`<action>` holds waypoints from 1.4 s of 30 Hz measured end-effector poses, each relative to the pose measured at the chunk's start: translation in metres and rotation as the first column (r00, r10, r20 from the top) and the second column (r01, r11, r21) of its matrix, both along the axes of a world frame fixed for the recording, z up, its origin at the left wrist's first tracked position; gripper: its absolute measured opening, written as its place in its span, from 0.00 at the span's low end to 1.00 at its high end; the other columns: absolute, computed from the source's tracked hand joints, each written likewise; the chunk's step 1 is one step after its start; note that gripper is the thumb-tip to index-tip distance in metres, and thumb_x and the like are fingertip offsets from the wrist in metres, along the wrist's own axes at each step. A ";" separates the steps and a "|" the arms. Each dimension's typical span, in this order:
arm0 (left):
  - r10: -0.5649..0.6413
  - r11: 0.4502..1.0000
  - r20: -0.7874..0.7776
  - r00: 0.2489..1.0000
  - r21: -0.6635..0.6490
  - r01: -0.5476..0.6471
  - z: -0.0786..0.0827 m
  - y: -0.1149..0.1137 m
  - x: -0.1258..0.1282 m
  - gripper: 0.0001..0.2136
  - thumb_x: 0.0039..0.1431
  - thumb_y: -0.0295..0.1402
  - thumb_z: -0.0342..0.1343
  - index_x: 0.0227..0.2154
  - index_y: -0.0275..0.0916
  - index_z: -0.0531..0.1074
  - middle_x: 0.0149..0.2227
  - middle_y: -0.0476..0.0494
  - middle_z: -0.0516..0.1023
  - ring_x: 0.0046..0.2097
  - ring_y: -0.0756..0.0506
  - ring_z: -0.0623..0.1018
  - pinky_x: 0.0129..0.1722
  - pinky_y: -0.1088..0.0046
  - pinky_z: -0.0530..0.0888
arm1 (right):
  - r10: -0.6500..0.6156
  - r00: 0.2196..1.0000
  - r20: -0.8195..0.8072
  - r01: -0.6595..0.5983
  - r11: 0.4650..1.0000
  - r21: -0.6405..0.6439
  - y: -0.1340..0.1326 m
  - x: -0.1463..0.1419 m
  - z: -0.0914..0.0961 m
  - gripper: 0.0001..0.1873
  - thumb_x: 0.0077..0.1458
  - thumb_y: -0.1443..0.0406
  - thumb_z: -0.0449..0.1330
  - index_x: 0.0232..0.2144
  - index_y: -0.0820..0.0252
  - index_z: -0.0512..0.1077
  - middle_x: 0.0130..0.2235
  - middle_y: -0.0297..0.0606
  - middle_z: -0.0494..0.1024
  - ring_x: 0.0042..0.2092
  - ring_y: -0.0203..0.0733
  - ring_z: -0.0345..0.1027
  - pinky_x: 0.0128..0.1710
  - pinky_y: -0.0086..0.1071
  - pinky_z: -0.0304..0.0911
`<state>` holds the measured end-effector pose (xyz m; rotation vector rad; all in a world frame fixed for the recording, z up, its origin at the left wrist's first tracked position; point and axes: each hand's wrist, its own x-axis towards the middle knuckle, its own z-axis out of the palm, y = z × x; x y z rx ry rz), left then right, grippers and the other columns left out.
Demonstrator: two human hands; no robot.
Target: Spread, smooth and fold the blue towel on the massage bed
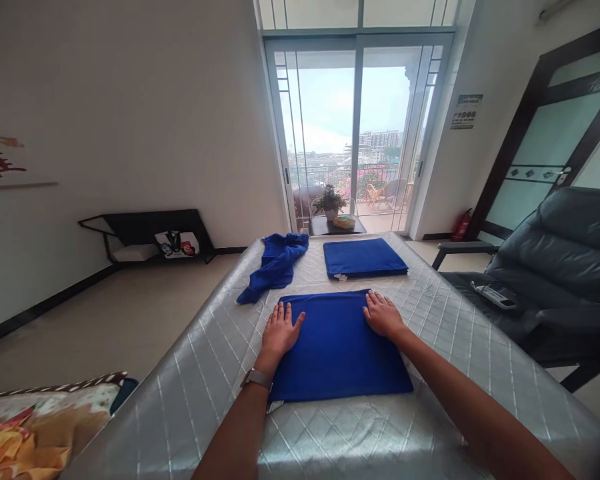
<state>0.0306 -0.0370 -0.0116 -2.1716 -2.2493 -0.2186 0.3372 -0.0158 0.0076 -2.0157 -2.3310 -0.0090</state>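
Note:
A blue rectangular cloth cover (340, 353) lies flat before me on the quilted silver tabletop, with a small white tag at its near left corner. My left hand (281, 330) rests on its upper left part, fingers stretched out and thumb apart. Over at the upper right corner, my right hand (383, 313) presses flat with straight fingers. Beyond it sits a neat stack of blue cloth covers (365, 257), a white tag showing at its front edge. To the left of that stack is a crumpled blue cloth (277, 263), touched by neither hand.
The silver quilted cover (205, 373) spans the surface. A black armchair (545, 267) with a power strip (495, 294) stands at right. Past the far edge are a potted plant (331, 200) and a glass sliding door (320, 113). Yellow fabric (25, 443) lies at lower left.

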 end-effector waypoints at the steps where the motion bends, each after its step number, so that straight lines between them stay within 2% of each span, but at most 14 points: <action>1: 0.003 1.000 0.002 1.000 0.004 -0.003 0.000 0.000 0.000 0.42 0.67 0.59 0.26 0.69 0.28 0.51 0.71 0.28 0.50 0.72 0.35 0.52 0.69 0.56 0.53 | 0.014 1.000 0.005 -0.014 1.000 0.016 0.003 0.000 0.001 0.33 0.68 0.60 0.39 0.69 0.73 0.52 0.72 0.49 0.50 0.72 0.48 0.41 0.69 0.46 0.37; 6: 0.020 0.999 0.015 1.000 0.029 -0.021 -0.002 0.000 -0.004 0.41 0.67 0.59 0.27 0.70 0.31 0.52 0.71 0.31 0.51 0.71 0.35 0.54 0.69 0.54 0.54 | 0.058 0.994 -0.090 -0.058 0.998 -0.006 0.017 0.002 -0.005 0.34 0.69 0.58 0.37 0.70 0.73 0.50 0.72 0.47 0.48 0.72 0.45 0.39 0.70 0.40 0.38; 13: 0.046 0.999 0.014 0.999 0.004 -0.046 -0.001 0.003 -0.017 0.39 0.69 0.55 0.27 0.69 0.27 0.52 0.71 0.31 0.51 0.71 0.39 0.54 0.70 0.57 0.51 | 0.039 0.990 -0.133 -0.043 0.999 -0.029 0.021 0.006 -0.015 0.36 0.69 0.55 0.36 0.71 0.73 0.47 0.72 0.47 0.46 0.73 0.44 0.35 0.70 0.39 0.34; 17: 0.083 0.995 0.000 0.997 0.060 -0.082 0.001 0.004 -0.021 0.38 0.70 0.53 0.30 0.67 0.24 0.56 0.70 0.28 0.55 0.71 0.38 0.55 0.69 0.56 0.52 | 0.024 0.991 -0.135 -0.028 0.999 -0.028 0.020 0.003 -0.012 0.36 0.69 0.55 0.36 0.71 0.73 0.47 0.72 0.47 0.46 0.73 0.43 0.35 0.70 0.38 0.33; 19: 0.037 0.993 -0.009 0.999 0.115 -0.035 0.004 0.003 -0.014 0.37 0.70 0.52 0.30 0.67 0.25 0.56 0.69 0.28 0.56 0.71 0.38 0.56 0.69 0.57 0.54 | 0.016 0.991 -0.135 -0.020 0.999 -0.026 0.018 0.002 -0.011 0.36 0.69 0.55 0.36 0.71 0.73 0.47 0.72 0.47 0.46 0.73 0.43 0.35 0.70 0.37 0.33; 22: -0.167 0.974 -0.020 0.986 0.154 0.169 0.010 0.001 0.020 0.36 0.71 0.52 0.28 0.67 0.28 0.58 0.70 0.31 0.57 0.71 0.39 0.56 0.69 0.60 0.55 | 0.009 0.990 -0.143 -0.013 1.000 -0.025 0.018 0.000 -0.011 0.36 0.69 0.55 0.36 0.71 0.72 0.47 0.73 0.46 0.45 0.73 0.42 0.35 0.70 0.37 0.34; 25: -0.383 0.910 0.003 0.924 0.170 0.377 0.016 0.006 0.078 0.35 0.71 0.53 0.29 0.67 0.32 0.60 0.69 0.35 0.59 0.71 0.41 0.56 0.69 0.61 0.55 | 0.009 0.988 -0.152 -0.011 1.000 -0.012 0.018 0.001 -0.013 0.36 0.69 0.55 0.36 0.71 0.72 0.48 0.73 0.46 0.46 0.73 0.42 0.36 0.70 0.38 0.34; 27: -0.482 0.863 0.039 0.875 0.192 0.467 0.019 0.015 0.121 0.33 0.72 0.51 0.30 0.66 0.33 0.60 0.69 0.35 0.60 0.70 0.41 0.57 0.69 0.60 0.55 | 0.017 0.989 -0.144 -0.018 1.000 -0.006 0.019 0.002 -0.015 0.36 0.69 0.56 0.36 0.70 0.72 0.48 0.72 0.47 0.47 0.73 0.43 0.37 0.70 0.38 0.35; 30: -0.538 0.836 0.109 0.836 0.193 0.513 0.019 0.032 0.175 0.32 0.72 0.49 0.31 0.65 0.32 0.61 0.67 0.32 0.63 0.69 0.40 0.60 0.69 0.59 0.56 | 0.060 0.991 -0.117 -0.062 0.998 -0.006 0.019 0.007 -0.018 0.34 0.67 0.61 0.40 0.71 0.71 0.48 0.73 0.46 0.46 0.73 0.44 0.36 0.70 0.39 0.36; 33: -0.506 0.861 0.161 0.847 0.158 0.484 0.013 0.044 0.198 0.31 0.73 0.47 0.30 0.66 0.31 0.61 0.67 0.30 0.63 0.69 0.39 0.61 0.68 0.58 0.56 | 0.076 0.990 -0.117 -0.078 0.997 -0.004 0.019 0.009 -0.019 0.35 0.64 0.64 0.43 0.71 0.71 0.47 0.73 0.46 0.46 0.73 0.43 0.36 0.70 0.37 0.36; 35: -0.467 0.884 0.165 0.869 0.126 0.451 0.008 0.047 0.193 0.31 0.72 0.48 0.30 0.66 0.32 0.60 0.68 0.30 0.61 0.69 0.39 0.60 0.69 0.57 0.55 | 0.058 0.988 -0.140 -0.059 0.998 0.000 0.019 0.008 -0.019 0.34 0.66 0.63 0.41 0.70 0.73 0.48 0.72 0.47 0.47 0.73 0.43 0.37 0.70 0.37 0.36; 37: -0.433 0.901 0.143 0.890 0.096 0.423 0.004 0.047 0.175 0.33 0.72 0.50 0.30 0.67 0.32 0.59 0.69 0.31 0.60 0.70 0.39 0.57 0.69 0.57 0.53 | 0.038 0.986 -0.165 -0.037 0.999 0.007 0.019 0.005 -0.017 0.34 0.68 0.60 0.37 0.70 0.74 0.49 0.72 0.48 0.48 0.72 0.44 0.39 0.70 0.38 0.36; 42: -0.316 0.949 0.064 0.947 0.033 0.314 0.005 0.046 0.105 0.36 0.70 0.54 0.28 0.68 0.34 0.56 0.70 0.35 0.56 0.72 0.40 0.54 0.70 0.57 0.51 | 0.002 0.981 -0.196 -0.002 1.000 0.002 0.017 0.001 -0.013 0.36 0.69 0.55 0.38 0.70 0.74 0.48 0.72 0.48 0.47 0.72 0.45 0.38 0.70 0.38 0.35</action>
